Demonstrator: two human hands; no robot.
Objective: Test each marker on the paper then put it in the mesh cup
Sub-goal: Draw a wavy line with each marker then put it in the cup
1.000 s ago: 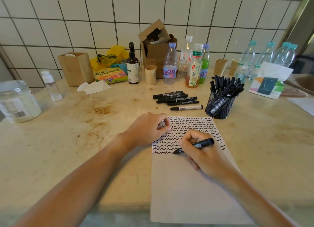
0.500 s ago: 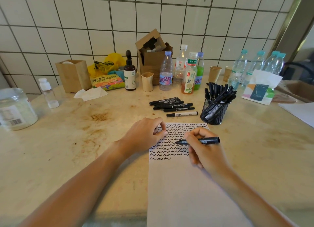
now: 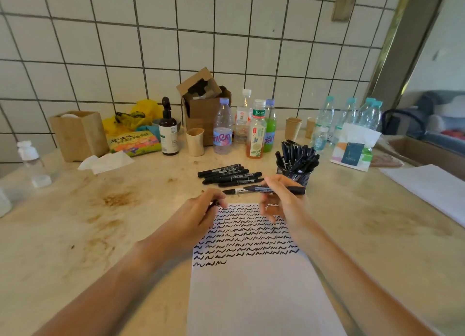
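A white paper (image 3: 254, 285) lies in front of me, its upper half covered with rows of black squiggles. My right hand (image 3: 283, 202) is raised above the paper's far edge and pinches a black marker (image 3: 289, 190) level, tip pointing left. My left hand (image 3: 198, 216) hovers at the paper's top left corner, fingers curled round a small dark piece (image 3: 214, 203) that looks like the cap. The two hands are a short way apart. The black mesh cup (image 3: 297, 176) stands just behind my right hand, holding several markers. Several capped markers (image 3: 227, 175) lie in a row left of the cup.
Along the tiled wall stand drink bottles (image 3: 256, 137), a brown pump bottle (image 3: 168, 132), paper cups (image 3: 195, 141), a cardboard box (image 3: 201, 104) and a wooden box (image 3: 78, 134). A tissue pack (image 3: 353, 149) and another sheet (image 3: 432, 187) are at the right. The counter is stained at the left.
My right hand has lifted the marker off the paper and carried it toward the far edge, turning it level. My left hand has risen off the paper.
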